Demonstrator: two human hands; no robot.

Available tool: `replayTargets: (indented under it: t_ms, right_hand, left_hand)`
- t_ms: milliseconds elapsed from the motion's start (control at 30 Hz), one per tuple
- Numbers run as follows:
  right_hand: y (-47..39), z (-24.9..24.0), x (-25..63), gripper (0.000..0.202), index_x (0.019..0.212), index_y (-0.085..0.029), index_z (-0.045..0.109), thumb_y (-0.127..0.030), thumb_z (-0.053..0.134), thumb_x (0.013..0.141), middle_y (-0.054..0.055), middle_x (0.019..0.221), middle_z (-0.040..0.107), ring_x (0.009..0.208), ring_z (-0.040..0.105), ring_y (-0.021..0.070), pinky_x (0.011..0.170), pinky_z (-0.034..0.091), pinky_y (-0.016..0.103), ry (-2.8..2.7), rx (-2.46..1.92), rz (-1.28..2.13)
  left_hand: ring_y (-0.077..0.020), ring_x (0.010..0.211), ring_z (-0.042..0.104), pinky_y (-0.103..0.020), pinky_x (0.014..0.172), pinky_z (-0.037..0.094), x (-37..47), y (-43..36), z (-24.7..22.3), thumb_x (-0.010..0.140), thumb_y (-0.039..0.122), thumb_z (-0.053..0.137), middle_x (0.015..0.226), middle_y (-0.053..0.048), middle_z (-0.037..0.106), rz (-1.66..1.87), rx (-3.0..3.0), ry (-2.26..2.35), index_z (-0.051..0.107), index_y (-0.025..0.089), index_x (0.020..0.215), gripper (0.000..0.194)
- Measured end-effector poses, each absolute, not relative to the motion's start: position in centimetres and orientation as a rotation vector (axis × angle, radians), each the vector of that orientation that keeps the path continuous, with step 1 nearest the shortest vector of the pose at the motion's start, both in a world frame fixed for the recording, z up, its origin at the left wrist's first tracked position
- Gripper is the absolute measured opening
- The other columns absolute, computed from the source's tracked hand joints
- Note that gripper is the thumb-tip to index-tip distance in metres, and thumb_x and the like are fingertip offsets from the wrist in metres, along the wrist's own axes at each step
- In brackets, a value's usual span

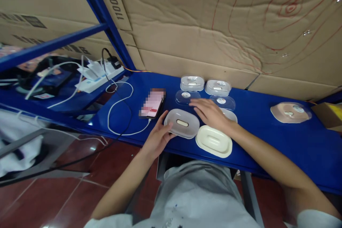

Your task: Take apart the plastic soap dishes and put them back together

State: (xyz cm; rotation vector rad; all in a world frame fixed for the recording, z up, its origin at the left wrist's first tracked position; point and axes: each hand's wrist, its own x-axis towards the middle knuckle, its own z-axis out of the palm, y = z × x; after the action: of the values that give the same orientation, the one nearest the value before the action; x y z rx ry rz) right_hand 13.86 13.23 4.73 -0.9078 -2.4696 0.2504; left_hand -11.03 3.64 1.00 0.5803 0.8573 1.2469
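Observation:
My left hand (pixel 157 137) grips the left end of a translucent oval container (pixel 184 130) with a small cream oval piece at its middle, tilted over the blue table. My right hand (pixel 210 112) reaches over the table with its fingers stretched out, fingertips by a clear oval lid (pixel 184 98) with a round sticker. Beneath the right wrist, a whitish container (pixel 230 115) is partly hidden. A cream oval tray (pixel 214 141) lies near the table's front edge. Another clear lid (pixel 227 103) rests behind the right hand.
Two clear-covered containers (pixel 192 83) (pixel 218 88) stand at the back. A phone (pixel 153 103) with a white cable lies at the left. A peach container (pixel 291 113) and cardboard box (pixel 328 115) are far right. A power strip (pixel 100 80) sits on the left shelf.

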Motion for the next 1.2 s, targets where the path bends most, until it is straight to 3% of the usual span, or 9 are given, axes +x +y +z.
replayTargets:
  t_ms: [133,267,467,633,733,867,1000,1200]
  right_hand:
    - [18.7,3.6,13.4,0.058,0.158,-0.023,0.047,-0.031,0.062,0.103,0.017,0.166,0.046,0.154,0.042,0.0410,0.120,0.040,0.067,-2.572,-1.063,0.211]
    - [21.1,2.8,12.7,0.070,0.152,-0.023,0.052,-0.037,0.081,0.090,0.018,0.151,0.057,0.147,0.048,0.0424,0.122,0.036,0.066,-2.645,-1.050,0.280]
    - [21.1,3.0,12.7,0.061,0.137,-0.023,0.061,-0.035,0.087,0.083,0.016,0.141,0.062,0.126,0.064,0.0369,0.104,0.054,0.052,-2.603,-1.060,0.330]
    - [18.3,5.6,13.5,0.062,0.141,-0.022,0.055,-0.047,0.080,0.090,0.018,0.148,0.060,0.137,0.056,0.0415,0.114,0.043,0.063,-2.356,-1.146,0.265]
    - [13.9,7.5,13.1,0.060,0.145,-0.027,0.051,-0.052,0.073,0.095,0.012,0.145,0.064,0.133,0.061,0.0348,0.111,0.050,0.056,-2.226,-1.043,0.365]
    - [8.4,8.1,11.6,0.073,0.149,-0.026,0.049,-0.055,0.080,0.089,0.015,0.157,0.055,0.140,0.054,0.0380,0.115,0.047,0.059,-2.339,-0.996,0.284]
    - [6.7,7.2,11.4,0.074,0.153,-0.026,0.046,-0.052,0.078,0.091,0.016,0.160,0.051,0.144,0.050,0.0377,0.117,0.046,0.061,-2.345,-1.011,0.254]
    - [6.8,6.2,12.3,0.078,0.158,-0.030,0.038,-0.052,0.076,0.094,0.016,0.164,0.046,0.148,0.047,0.0373,0.118,0.045,0.063,-2.357,-0.918,0.305]
  left_hand:
    - [-0.0310,0.127,0.071,-0.049,0.113,0.056,-10.6,4.5,1.2,0.091,0.036,0.082,0.132,-0.012,0.076,1.297,0.548,0.860,0.066,0.019,0.140,0.055]
    - [-0.0312,0.124,0.073,-0.049,0.113,0.056,-10.0,5.2,1.2,0.097,0.043,0.075,0.121,-0.013,0.081,1.312,0.470,0.870,0.072,0.015,0.130,0.044]
    - [-0.0312,0.122,0.074,-0.055,0.104,0.061,-9.7,5.2,0.9,0.103,0.049,0.064,0.135,-0.010,0.077,1.253,0.443,0.806,0.064,0.024,0.143,0.047]
    - [-0.0326,0.121,0.074,-0.057,0.105,0.059,-9.9,4.8,0.9,0.100,0.052,0.067,0.133,-0.011,0.077,1.258,0.474,0.791,0.060,0.024,0.147,0.055]
    - [-0.0324,0.121,0.074,-0.056,0.105,0.059,-9.9,4.6,0.9,0.097,0.052,0.073,0.136,-0.011,0.075,1.262,0.510,0.774,0.062,0.024,0.143,0.056]
    - [-0.0274,0.115,0.075,-0.045,0.094,0.065,-9.8,4.1,0.8,0.094,0.048,0.078,0.135,-0.007,0.075,1.295,0.581,0.693,0.061,0.030,0.143,0.055]
    - [-0.0246,0.111,0.075,-0.035,0.082,0.068,-9.9,3.8,0.6,0.091,0.049,0.080,0.136,-0.004,0.073,1.316,0.644,0.612,0.061,0.035,0.143,0.057]
    - [-0.0259,0.115,0.074,-0.045,0.093,0.067,-10.1,3.7,-0.1,0.089,0.053,0.082,0.142,-0.006,0.068,1.299,0.746,0.625,0.051,0.040,0.150,0.070]
